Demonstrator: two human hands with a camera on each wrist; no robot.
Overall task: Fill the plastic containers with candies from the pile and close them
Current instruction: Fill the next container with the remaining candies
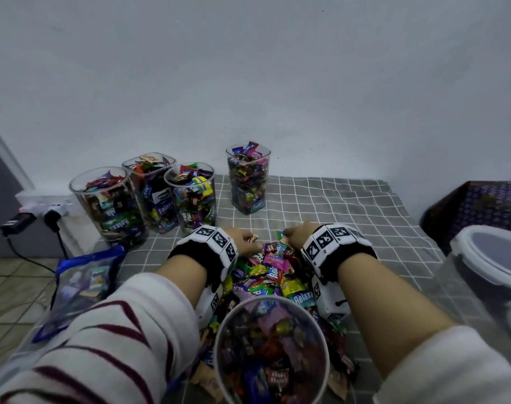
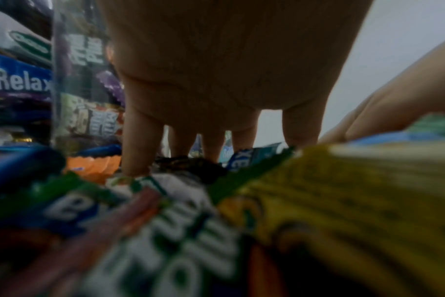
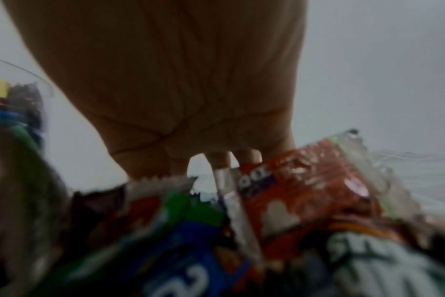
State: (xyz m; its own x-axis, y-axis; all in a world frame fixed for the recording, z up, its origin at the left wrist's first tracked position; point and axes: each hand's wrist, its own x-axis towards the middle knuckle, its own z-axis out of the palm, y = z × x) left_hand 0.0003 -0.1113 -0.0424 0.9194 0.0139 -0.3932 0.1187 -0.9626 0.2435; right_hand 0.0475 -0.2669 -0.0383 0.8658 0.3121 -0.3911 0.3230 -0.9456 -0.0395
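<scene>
The left hand sits at the far left edge of the candy pile, palm down. In the left wrist view its fingers run straight down, spread a little, with their tips dug in among the wrappers. It closes on nothing yet; it looks set to rake sweets toward the body. The right hand mirrors it at the pile's far right edge. In the right wrist view its palm faces down over the wrappers and only short stubs of finger show behind an orange-red wrapper, so whether that hand grips anything I cannot tell. Placed on either flank, the two hands probably form a scoop that gathers a double handful.

The pile lies between the forearms on a grey checked cloth. Just in front of the body, nearest the camera, stands a round clear container, open-topped and partly filled. It sits so close probably so that a gathered load needs only a short lift to drop in.

Further out, four containers are set back beyond the pile, apparently out of the working space: three on the left, namely a round container, a container with rounded corners and another round container, with a tall square container well apart to their right. All four look full and stand open, so closing is not yet done. A lidded tub waits at the right edge. A blue plastic bag lies on the left.
</scene>
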